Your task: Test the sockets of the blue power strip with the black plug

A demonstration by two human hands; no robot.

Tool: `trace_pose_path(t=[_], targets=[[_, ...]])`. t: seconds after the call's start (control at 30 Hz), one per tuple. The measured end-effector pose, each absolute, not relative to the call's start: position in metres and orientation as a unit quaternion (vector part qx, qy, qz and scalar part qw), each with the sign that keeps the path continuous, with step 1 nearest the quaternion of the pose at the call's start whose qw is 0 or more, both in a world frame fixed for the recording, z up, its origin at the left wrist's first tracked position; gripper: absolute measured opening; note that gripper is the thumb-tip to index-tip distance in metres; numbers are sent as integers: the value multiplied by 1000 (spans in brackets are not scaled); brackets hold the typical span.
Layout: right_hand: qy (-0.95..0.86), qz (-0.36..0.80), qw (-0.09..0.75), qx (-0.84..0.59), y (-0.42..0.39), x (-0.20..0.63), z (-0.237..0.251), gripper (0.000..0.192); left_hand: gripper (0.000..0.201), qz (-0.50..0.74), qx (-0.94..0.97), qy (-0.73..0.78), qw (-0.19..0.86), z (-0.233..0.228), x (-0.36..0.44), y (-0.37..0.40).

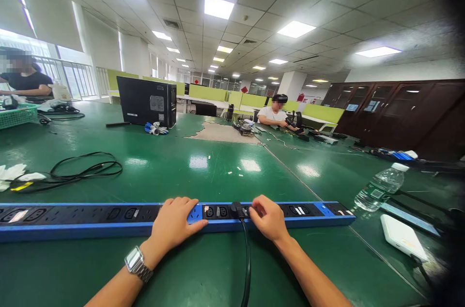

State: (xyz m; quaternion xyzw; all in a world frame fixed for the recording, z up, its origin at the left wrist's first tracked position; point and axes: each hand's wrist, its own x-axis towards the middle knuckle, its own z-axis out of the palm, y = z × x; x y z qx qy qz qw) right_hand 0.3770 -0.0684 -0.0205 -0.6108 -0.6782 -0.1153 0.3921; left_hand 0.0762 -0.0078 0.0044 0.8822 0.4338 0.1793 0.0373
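A long blue power strip (214, 225) with black socket faces lies across the table in front of me. My left hand (173, 222) lies over it, fingers across the far side and thumb stretched along the near edge, gripping the strip. Just right of the strip's middle, a black plug (238, 209) sits at a socket, its thick cable (247, 258) running down toward me. Right beside the plug, my right hand (268, 217) is closed, with its fingers curled low over the sockets. What its fingertips hold, if anything, is hidden.
A water bottle (381, 187) and a white power bank (404, 237) are at right. A looped black cable (87, 169) and white gloves (14, 175) lie at left. Farther back stand a black computer case (147, 102) and a green basket (18, 117). Two people sit beyond.
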Motion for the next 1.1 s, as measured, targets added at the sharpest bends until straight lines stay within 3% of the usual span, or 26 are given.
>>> trace_pose_path(t=[0.03,0.13,0.2,0.27,0.37,0.43,0.7,0.77,0.93,1.1], targets=[[-703,-92,366,-603,-69,376,-15,17,52,180,883,432,37,4,76,-8],[-773,-37,295,-561,-67,369,1,66,52,185,884,428,37,4,76,-8],[-800,-16,268,-537,-63,358,5,77,52,187,883,429,34,5,76,-8],[-800,-5,274,-533,-56,345,4,72,51,186,882,431,33,5,76,-8],[-776,-8,304,-552,-50,330,-4,42,50,181,883,432,35,6,76,-8],[-757,-30,321,-568,-48,328,-9,32,50,181,883,431,36,6,77,-8],[-706,-125,329,-614,-51,326,-18,26,52,177,883,433,41,6,76,-10],[-696,-123,381,-597,-51,326,-15,26,52,176,883,433,42,6,75,-9],[-542,-126,599,-576,-53,363,-1,31,53,179,885,428,45,4,75,-6],[-363,-59,623,-691,-71,427,3,44,52,190,886,421,36,2,74,-4]])
